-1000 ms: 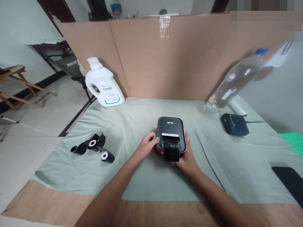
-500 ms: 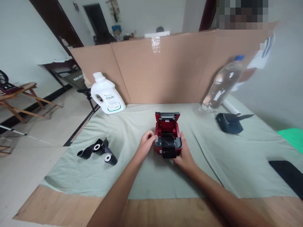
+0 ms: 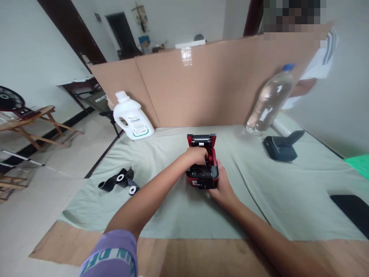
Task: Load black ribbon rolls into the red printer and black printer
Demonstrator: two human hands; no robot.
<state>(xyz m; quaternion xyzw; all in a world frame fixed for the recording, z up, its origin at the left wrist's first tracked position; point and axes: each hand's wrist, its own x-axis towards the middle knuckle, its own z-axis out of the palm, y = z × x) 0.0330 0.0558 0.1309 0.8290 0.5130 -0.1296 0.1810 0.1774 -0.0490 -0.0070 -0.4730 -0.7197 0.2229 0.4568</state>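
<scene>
A small red and black label printer (image 3: 212, 156) sits mid-table on the grey-green cloth (image 3: 173, 207) with its lid standing open. My left hand (image 3: 196, 155) reaches into the open compartment, fingers curled down over what lies inside; what they grip is hidden. My right hand (image 3: 221, 190) cups the printer's right front corner and holds it steady. A black strip of ribbon (image 3: 205, 180) hangs over the printer's front edge.
Two black ribbon rolls (image 3: 121, 182) lie at the left. A white detergent jug (image 3: 132, 117) stands by the cardboard screen (image 3: 201, 84). At the right are a tilted clear water bottle (image 3: 268, 102), a black device (image 3: 280, 147) and a dark phone (image 3: 351, 211). Another person stands behind.
The printer's lid went from closed to open. My left hand moved from the printer's left side into the open compartment. The view tilted up a little.
</scene>
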